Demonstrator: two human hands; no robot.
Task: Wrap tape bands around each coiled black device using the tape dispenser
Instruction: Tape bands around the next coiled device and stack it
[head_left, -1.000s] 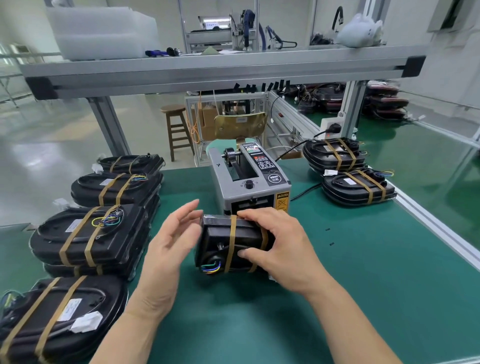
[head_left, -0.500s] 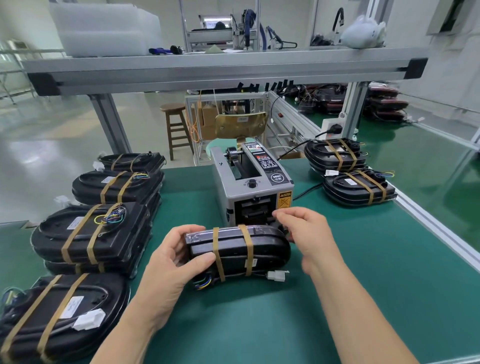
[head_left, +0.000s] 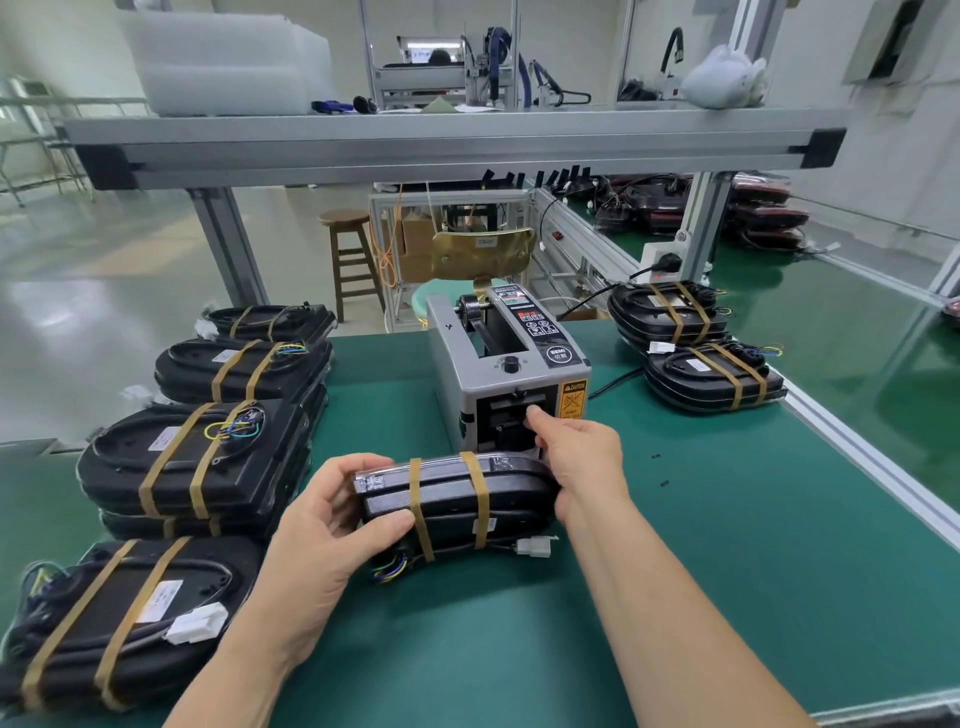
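Before dispenser (head_left: 511, 364), black device (head_left: 449, 501) between hands (head_left: 322, 525) (head_left: 584, 460)

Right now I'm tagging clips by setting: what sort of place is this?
Likely a factory assembly line: an automatic tape dispenser on a green workbench, with stacks of taped black devices alongside.

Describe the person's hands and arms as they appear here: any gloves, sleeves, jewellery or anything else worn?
Nothing worn shows. The left hand and right hand are bare, with no gloves or rings. The left forearm and right forearm are uncovered down to the bottom edge of the frame, with no sleeve cuff, watch or wrist strap in view. The nails that show look short and unpainted.
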